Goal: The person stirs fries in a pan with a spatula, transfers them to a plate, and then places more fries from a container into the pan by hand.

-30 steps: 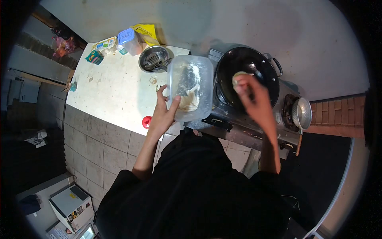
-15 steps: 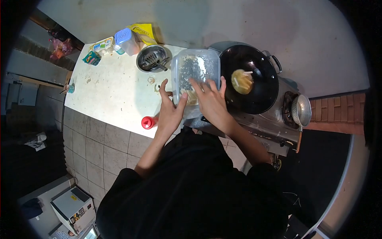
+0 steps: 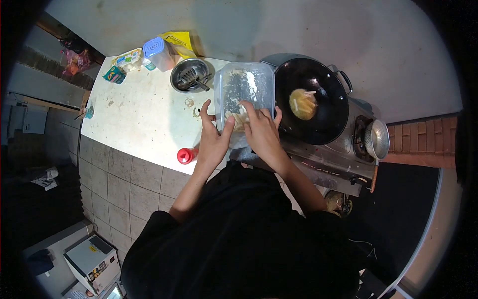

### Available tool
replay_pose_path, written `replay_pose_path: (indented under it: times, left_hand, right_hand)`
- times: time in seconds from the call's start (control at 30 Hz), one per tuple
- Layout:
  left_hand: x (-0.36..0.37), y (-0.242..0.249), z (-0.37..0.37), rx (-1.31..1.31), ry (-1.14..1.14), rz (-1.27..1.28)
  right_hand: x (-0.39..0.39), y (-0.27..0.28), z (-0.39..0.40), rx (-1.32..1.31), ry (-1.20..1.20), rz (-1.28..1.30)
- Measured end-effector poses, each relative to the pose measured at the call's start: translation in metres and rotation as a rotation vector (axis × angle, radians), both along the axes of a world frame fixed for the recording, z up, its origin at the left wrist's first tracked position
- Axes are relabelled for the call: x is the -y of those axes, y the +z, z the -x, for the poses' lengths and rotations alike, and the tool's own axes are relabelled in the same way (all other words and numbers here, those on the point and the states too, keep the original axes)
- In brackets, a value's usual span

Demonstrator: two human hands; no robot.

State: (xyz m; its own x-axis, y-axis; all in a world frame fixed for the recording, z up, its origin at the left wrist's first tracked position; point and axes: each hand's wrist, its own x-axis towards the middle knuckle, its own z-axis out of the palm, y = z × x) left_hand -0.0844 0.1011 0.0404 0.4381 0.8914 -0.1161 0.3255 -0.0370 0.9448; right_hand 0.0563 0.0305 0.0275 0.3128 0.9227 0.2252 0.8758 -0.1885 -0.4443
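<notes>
A clear plastic container (image 3: 244,74) dusted inside with white powder sits at the table's edge beside the wok. My left hand (image 3: 214,142) grips its near left corner, thumb over the rim and index finger raised along the outside. Pale floured strips (image 3: 238,118) lie at the container's near end; they look like cut potato, but I cannot be sure. My right hand (image 3: 262,132) reaches in over the near right side, its fingers curled onto these strips. To the right, a black wok (image 3: 331,114) holds a pool of yellowish oil (image 3: 298,102) with a few similar strips in it.
The wok sits on a metal gas stove (image 3: 318,167), with a strainer (image 3: 378,139) at its right. On the white table (image 3: 134,114) are a steel bowl (image 3: 175,74) holding a slotted spatula (image 3: 189,77), a red-capped bottle (image 3: 185,156), a blue-lidded container (image 3: 155,47) and a yellow packet (image 3: 178,42).
My right hand has drawn back slightly toward me, and its spread fingers have curled in onto the pale strips. My left hand stays on the container.
</notes>
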Motion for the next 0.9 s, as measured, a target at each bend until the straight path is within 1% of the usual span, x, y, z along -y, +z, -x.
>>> replay_pose_path:
  times: [0.07, 0.27, 0.4, 0.47, 0.5, 0.57, 0.7, 0.77, 0.9]
  left_hand:
    - [-0.001, -0.005, -0.001, -0.009, -0.010, -0.031]
    - [0.000, -0.002, -0.004, 0.005, -0.037, 0.030]
    - [0.000, -0.004, -0.005, 0.004, -0.036, 0.032]
    - [-0.001, -0.007, -0.005, -0.013, -0.041, 0.002]
    - [-0.001, -0.006, -0.005, -0.014, -0.040, 0.002]
    - [0.000, -0.002, -0.005, 0.004, -0.045, 0.046]
    - [-0.001, -0.007, -0.004, -0.011, -0.025, -0.018]
    - [-0.001, -0.007, -0.004, 0.005, -0.020, 0.016]
    - [0.000, -0.004, -0.003, -0.006, -0.035, 0.012]
  right_hand:
    - [0.001, -0.002, -0.002, -0.066, -0.011, 0.015]
    - [0.005, 0.005, -0.010, -0.071, 0.033, 0.081]
    - [0.004, 0.005, -0.012, -0.104, 0.080, 0.075]
    - [0.003, 0.001, -0.009, -0.019, 0.087, 0.039]
    - [0.002, -0.001, -0.008, -0.020, 0.088, 0.039]
    - [0.000, -0.002, -0.007, 0.089, 0.083, 0.041]
    - [-0.001, 0.007, -0.005, 0.128, 0.101, 0.059]
    - [-0.001, 0.011, -0.003, 0.272, 0.099, 0.022]
    - [0.000, 0.013, -0.001, 0.313, 0.126, 0.010]
